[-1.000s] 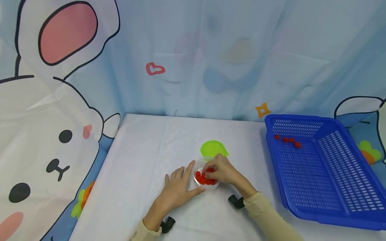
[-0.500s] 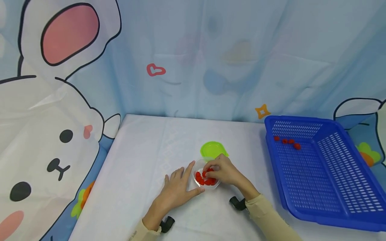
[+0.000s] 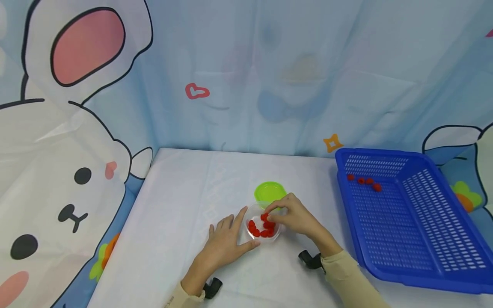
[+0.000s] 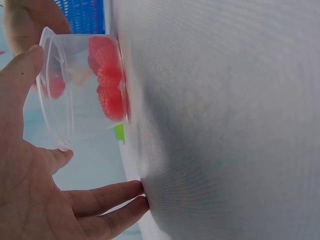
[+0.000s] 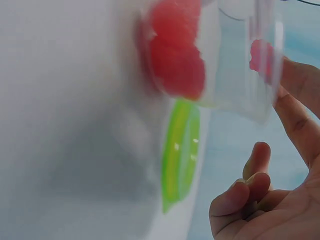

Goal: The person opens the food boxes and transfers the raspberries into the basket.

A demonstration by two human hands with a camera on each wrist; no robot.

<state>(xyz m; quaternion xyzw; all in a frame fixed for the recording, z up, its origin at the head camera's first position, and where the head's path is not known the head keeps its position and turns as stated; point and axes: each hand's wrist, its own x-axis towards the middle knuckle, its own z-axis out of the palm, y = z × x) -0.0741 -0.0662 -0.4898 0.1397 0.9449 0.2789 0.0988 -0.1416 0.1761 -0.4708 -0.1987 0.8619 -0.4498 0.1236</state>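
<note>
A clear plastic cup (image 3: 252,211) stands on the white tabletop with several red raspberries (image 4: 108,75) at its bottom. My left hand (image 3: 223,244) lies at its left side, fingers spread and fairly straight. Its thumb and forefinger touch the rim, as the left wrist view shows; two other fingertips rest on the cloth. Thumb and forefinger of my right hand (image 3: 295,217) pinch one raspberry (image 5: 262,56) at the level of the rim, above the others. In the right wrist view its remaining fingers are curled in.
A green lid (image 3: 270,191) lies just behind the cup, its near edge partly behind the cup and right hand. At the right stands a large blue basket (image 3: 408,244) with several raspberries (image 3: 369,181) in its far left corner. A printed curtain (image 3: 239,119) hangs behind the table.
My right hand has drawn slightly up and to the right from among the raspberries, bringing one in its pinch. The left hand has stayed at the cup.
</note>
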